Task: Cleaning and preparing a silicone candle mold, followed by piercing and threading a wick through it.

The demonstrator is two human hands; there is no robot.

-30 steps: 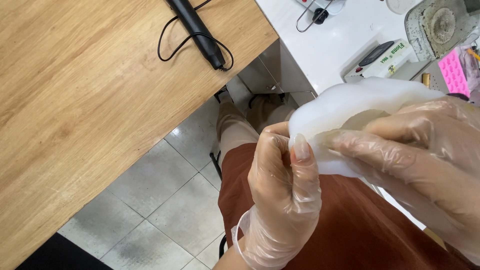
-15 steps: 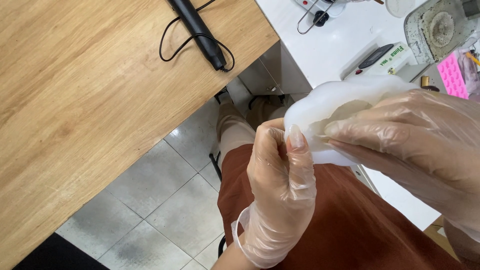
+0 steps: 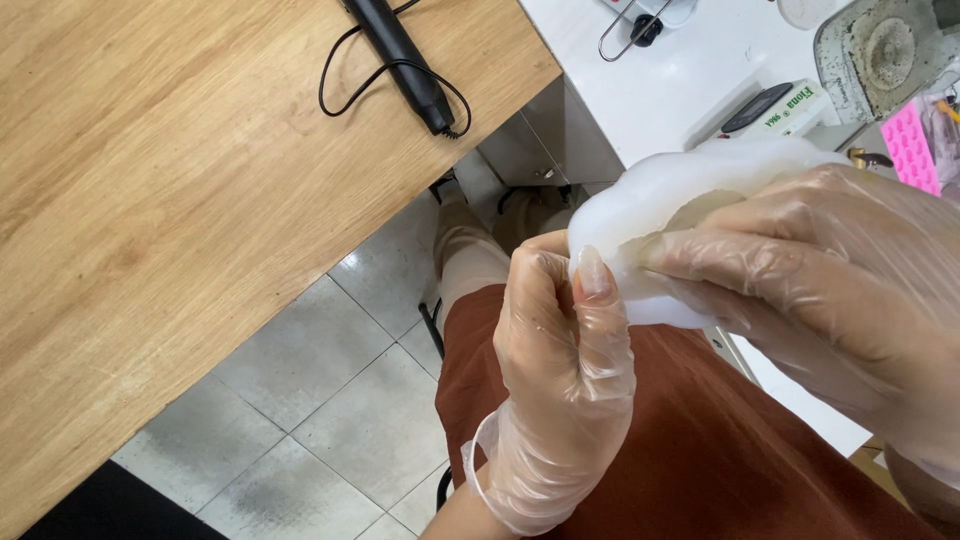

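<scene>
Both of my hands wear thin clear plastic gloves and hold one soft, milky-white translucent piece, which looks like a flexible mould. My left hand pinches its left edge between thumb and fingers. My right hand grips it from the right, fingers pressed into its curved hollow. The piece is bent and hangs in the air above my lap, which is covered in rust-brown cloth.
A wooden table fills the left, with a black rod-shaped device and its cord on it. A white counter at the upper right carries a small box, a pink mould and a grey round dish. Grey floor tiles lie below.
The white piece has been bent and squeezed a little more between my hands, and both hands have shifted slightly. The grip stays the same.
</scene>
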